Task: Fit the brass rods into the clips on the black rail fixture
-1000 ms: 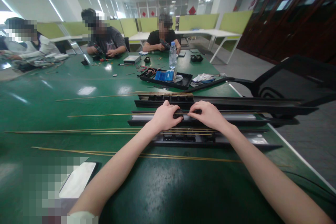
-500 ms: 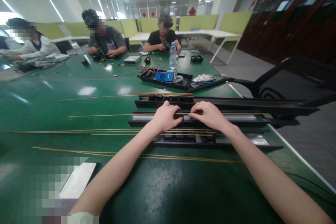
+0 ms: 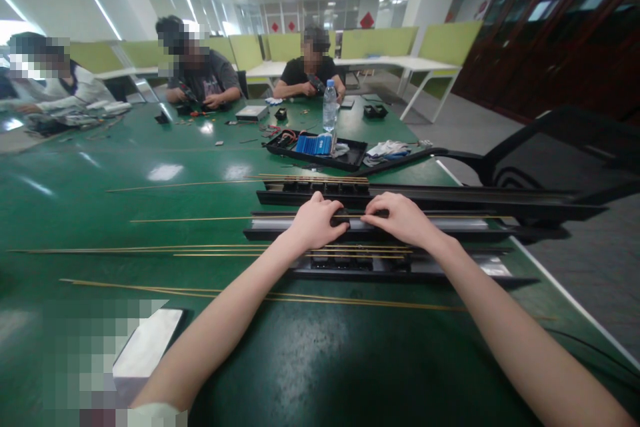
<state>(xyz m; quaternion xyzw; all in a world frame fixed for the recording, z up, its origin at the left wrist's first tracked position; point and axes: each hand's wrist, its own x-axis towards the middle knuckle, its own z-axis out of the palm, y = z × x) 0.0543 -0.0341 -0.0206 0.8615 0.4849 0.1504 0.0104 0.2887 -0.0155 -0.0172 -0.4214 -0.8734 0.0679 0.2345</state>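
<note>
Rod [image 3: 200, 219] lies along middle channel [image 3: 273, 235], left end jutting over table [image 3: 320, 353]. I see right hand [image 3: 397, 217] pinching rod, left hand [image 3: 318, 219] clasping dark block [image 3: 341, 219]; under or beside rod, can't tell. Far channel [image 3: 450, 200] and near channel [image 3: 390, 275] already carry several rods [image 3: 320, 179]; middle shows just one, so I judge it least advanced. Two loose rods [image 3: 380, 303] lie nearest, outside channels.

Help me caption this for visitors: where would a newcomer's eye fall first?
Probably on the left hand and right hand at the picture's centre: the left on a small black block, the right pinching a thin golden rod, over a black channel. Next, perhaps, the bright blue object in the black tray farther back, near the clear bottle.
</note>
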